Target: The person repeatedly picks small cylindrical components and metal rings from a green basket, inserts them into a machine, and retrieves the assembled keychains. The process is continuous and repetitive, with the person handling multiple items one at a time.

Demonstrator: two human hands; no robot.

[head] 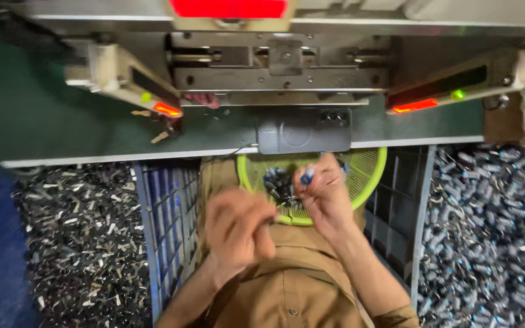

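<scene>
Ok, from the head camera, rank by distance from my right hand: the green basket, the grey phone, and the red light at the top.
From the right hand:
1. Green basket, directly beneath the hand.
2. Grey phone, just above on the table edge.
3. Red light, farthest, at the machine's top.

Small blue cylindrical part (307, 176): pinched upright between fingertips of right hand (323, 194), above yellow-green mesh basket (373, 173). Basket round, on person's lap, holds heap of small dark parts (279, 185) at centre. Left hand (238, 231) loosely curled, blurred; contents cannot be told
</scene>
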